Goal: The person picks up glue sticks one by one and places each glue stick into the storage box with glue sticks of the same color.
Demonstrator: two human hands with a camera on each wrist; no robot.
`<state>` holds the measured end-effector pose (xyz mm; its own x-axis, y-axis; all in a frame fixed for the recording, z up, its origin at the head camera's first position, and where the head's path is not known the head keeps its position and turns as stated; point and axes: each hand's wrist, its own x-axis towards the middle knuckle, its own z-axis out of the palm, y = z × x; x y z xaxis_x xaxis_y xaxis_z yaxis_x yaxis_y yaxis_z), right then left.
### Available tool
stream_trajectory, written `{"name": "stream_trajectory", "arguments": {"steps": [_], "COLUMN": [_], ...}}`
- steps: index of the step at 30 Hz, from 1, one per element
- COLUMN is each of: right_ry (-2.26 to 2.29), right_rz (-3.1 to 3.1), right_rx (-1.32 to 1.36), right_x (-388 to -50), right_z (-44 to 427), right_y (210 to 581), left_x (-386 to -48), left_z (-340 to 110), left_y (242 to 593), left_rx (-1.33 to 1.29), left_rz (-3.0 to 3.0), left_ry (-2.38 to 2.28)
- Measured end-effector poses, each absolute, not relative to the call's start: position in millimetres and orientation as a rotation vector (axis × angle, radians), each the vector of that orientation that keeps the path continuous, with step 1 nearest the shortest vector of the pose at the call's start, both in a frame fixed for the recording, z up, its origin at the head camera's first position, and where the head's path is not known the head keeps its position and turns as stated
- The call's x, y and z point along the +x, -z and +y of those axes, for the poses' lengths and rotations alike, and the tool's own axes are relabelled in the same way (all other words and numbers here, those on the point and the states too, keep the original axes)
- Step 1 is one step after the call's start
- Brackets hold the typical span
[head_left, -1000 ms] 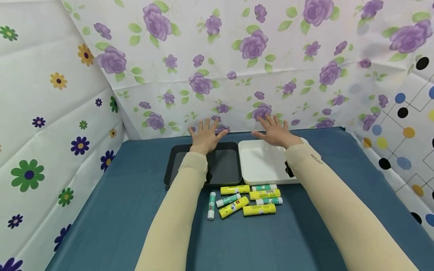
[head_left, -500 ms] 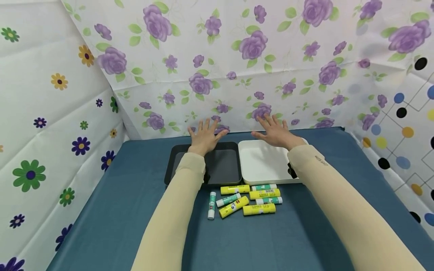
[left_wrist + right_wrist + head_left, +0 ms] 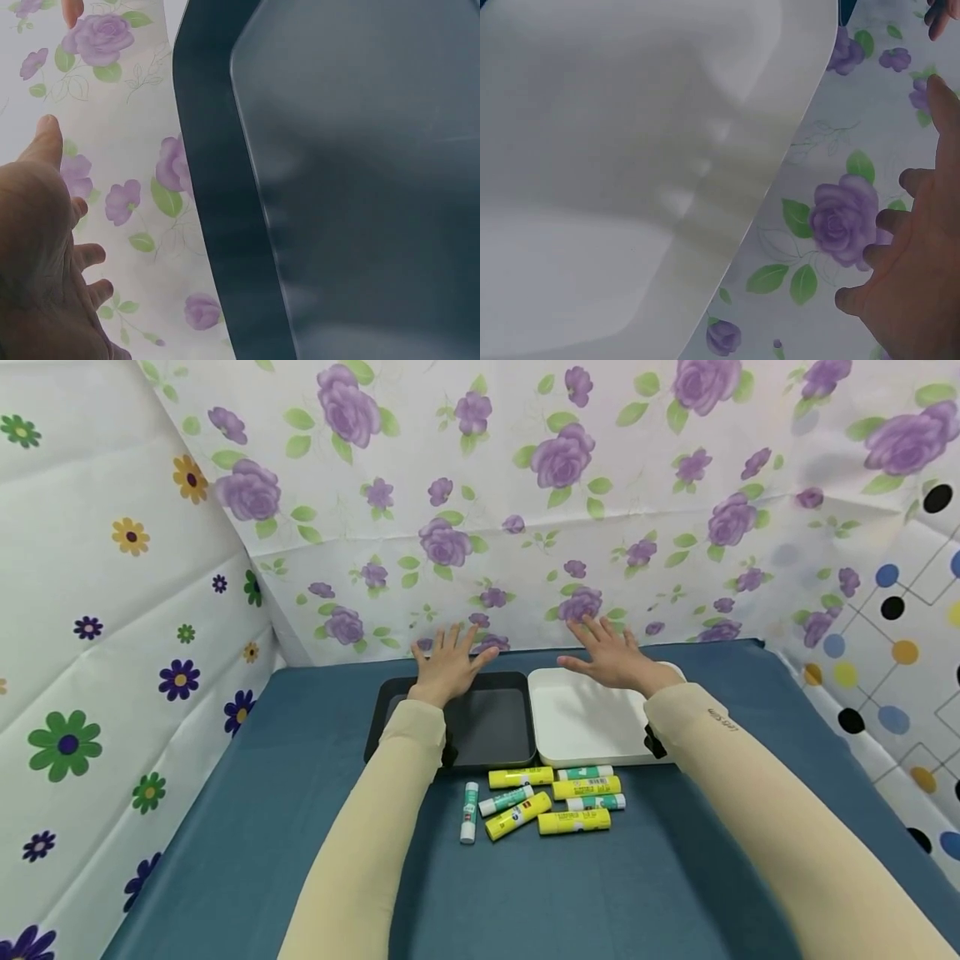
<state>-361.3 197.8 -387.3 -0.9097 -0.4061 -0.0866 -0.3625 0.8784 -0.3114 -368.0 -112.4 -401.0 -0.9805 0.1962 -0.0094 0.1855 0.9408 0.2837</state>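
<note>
My left hand [image 3: 444, 667] is held above the far part of a dark grey tray [image 3: 495, 727], fingers spread and holding nothing. Over the far side of a white tray [image 3: 581, 718] hovers my right hand [image 3: 615, 658], its fingers apart too. The left wrist view has the dark tray [image 3: 360, 187] beside the palm, with no contact visible; the right wrist view has the white tray [image 3: 592, 150] apart from the fingers. Several glue sticks lie in front of the trays, among them a slanted yellow one [image 3: 518, 816] and an upright-lying green and white one [image 3: 468, 812].
A blue cloth [image 3: 510, 893] covers the table. Behind it rises a white sheet with purple roses [image 3: 446, 542]. Flowered cloth [image 3: 82, 577] stands on the left and dotted cloth [image 3: 892, 693] on the right. The two trays stand side by side.
The left hand and forearm have shifted slightly left, and the right forearm slightly right. Both hands stay spread; trays and glue sticks keep their places.
</note>
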Motion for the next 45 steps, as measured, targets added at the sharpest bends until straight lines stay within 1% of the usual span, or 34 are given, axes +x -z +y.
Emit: {"name": "stream_trajectory", "arguments": {"steps": [6,16,21,31,38,45], "right_ry": [0.421,0.450,0.459,0.450,0.474,0.495], "right_rz": [2.906,2.896,2.894,2.868,2.841,2.809], "right_rx": [-0.614,-0.668,-0.688,-0.756,-0.818,-0.857], "right_x": [-358,-350,-349,-343,-332,-324], "right_z": [197,197,199,200,191,185], "right_y": [382,376,373,383,378,376], "left_x": [-367,-346,-345,-334,-328,-333], "left_z": [-113,-118,-124,-132,-141,-148], "left_y": [398,382,378,388,392,400], "left_rx": [0.330,0.376,0.365,0.389,0.394,0.390], "left_rz": [3.078,3.078,3.067,3.052,3.017,3.010], "left_ry": [-0.438,-0.479,-0.476,-0.527,-0.548,-0.561]}}
